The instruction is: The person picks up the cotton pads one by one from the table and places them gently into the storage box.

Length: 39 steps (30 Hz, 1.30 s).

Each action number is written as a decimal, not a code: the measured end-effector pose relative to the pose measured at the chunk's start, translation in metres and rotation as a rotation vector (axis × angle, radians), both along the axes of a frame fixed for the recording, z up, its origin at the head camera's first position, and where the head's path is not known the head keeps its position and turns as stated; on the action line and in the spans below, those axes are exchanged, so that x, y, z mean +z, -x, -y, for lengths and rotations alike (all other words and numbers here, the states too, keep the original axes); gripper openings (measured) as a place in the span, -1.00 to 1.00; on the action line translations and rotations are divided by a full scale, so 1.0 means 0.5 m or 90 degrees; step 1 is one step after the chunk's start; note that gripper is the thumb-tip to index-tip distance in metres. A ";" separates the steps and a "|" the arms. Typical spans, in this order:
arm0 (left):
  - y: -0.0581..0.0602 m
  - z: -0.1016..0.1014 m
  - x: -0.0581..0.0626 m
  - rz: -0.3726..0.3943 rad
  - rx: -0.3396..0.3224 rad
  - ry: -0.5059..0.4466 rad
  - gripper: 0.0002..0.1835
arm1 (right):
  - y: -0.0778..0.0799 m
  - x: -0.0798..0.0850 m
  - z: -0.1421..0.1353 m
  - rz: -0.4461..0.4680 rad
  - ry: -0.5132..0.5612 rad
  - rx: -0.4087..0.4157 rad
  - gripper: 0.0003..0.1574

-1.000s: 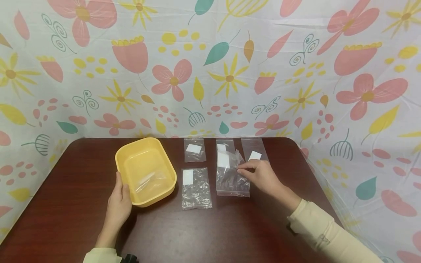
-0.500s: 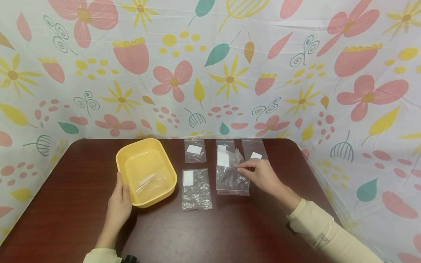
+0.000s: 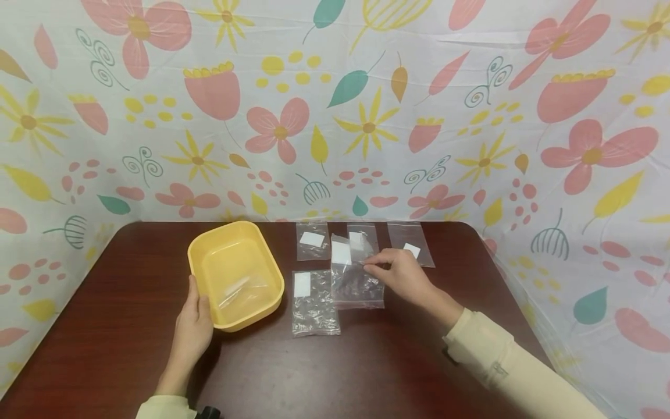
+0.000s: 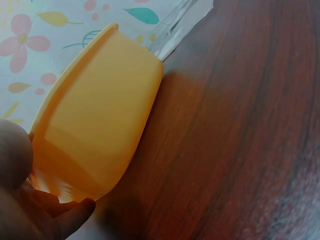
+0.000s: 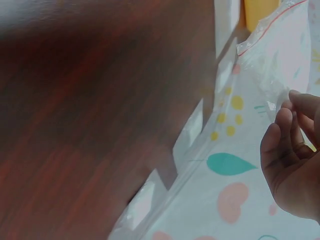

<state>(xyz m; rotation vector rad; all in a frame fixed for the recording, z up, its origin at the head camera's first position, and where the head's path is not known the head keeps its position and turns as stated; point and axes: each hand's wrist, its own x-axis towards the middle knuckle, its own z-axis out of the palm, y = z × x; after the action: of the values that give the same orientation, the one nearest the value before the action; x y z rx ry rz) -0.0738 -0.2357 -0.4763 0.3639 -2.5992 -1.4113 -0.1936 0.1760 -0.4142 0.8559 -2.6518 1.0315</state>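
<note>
My left hand (image 3: 195,326) grips the near-left side of a yellow plastic basin (image 3: 201,256), thumb at the rim and fingers against the outer wall in the left wrist view. A clear plastic bag (image 3: 246,291) lies inside the basin. My right hand (image 3: 405,276) pinches the side of a clear zip bag (image 3: 358,288) with a white label, between thumb and fingertips. That bag hangs above the table, its reddish zip line (image 5: 270,22) plain in the right wrist view. It partly covers another labelled zip bag (image 3: 361,233) behind it.
On the dark wooden table (image 3: 293,372) lie more labelled zip bags: a small one (image 3: 313,250) at the back, a larger crinkled one (image 3: 316,308) in front, and one (image 3: 408,235) at back right. A floral curtain (image 3: 335,174) stands behind the table and at its sides.
My right hand has carried the pinched zip bag a little to the left, towards the basin; it now overlaps the edge of the crinkled bag. My left hand keeps its hold on the basin.
</note>
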 end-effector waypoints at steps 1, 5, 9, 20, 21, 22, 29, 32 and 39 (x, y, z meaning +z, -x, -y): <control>0.000 0.000 0.000 0.000 0.001 0.000 -0.36 | 0.003 0.002 0.006 -0.001 0.000 0.003 -0.87; 0.001 0.000 -0.001 -0.001 0.004 0.000 -0.36 | 0.013 0.009 0.028 0.002 -0.008 0.012 -0.87; 0.003 0.001 -0.005 -0.004 0.003 0.000 -0.36 | 0.020 0.018 0.053 0.014 -0.018 0.016 -0.85; 0.006 -0.001 -0.005 0.001 -0.001 -0.002 -0.36 | 0.036 0.025 0.121 0.036 -0.011 0.049 -0.90; 0.006 0.000 -0.005 -0.001 -0.001 0.000 -0.36 | 0.038 0.025 0.129 0.038 -0.012 0.051 -0.90; 0.006 0.000 -0.004 -0.002 0.000 0.002 -0.36 | 0.039 0.026 0.138 0.040 -0.011 0.057 -0.90; 0.003 0.003 -0.003 -0.008 0.009 0.011 -0.36 | 0.049 0.035 0.200 0.050 -0.018 0.088 -0.90; 0.003 0.003 -0.004 -0.005 0.009 0.007 -0.36 | 0.051 0.040 0.225 0.046 -0.024 0.101 -0.90; 0.006 0.001 -0.008 -0.012 0.000 0.001 -0.36 | 0.049 0.050 0.273 0.022 -0.063 0.121 -0.86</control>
<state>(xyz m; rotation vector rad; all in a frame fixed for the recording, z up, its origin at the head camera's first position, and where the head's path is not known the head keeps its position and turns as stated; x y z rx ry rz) -0.0770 -0.2364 -0.4802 0.3481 -2.5853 -1.4052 -0.2183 0.0395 -0.3894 1.1399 -2.7117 0.9711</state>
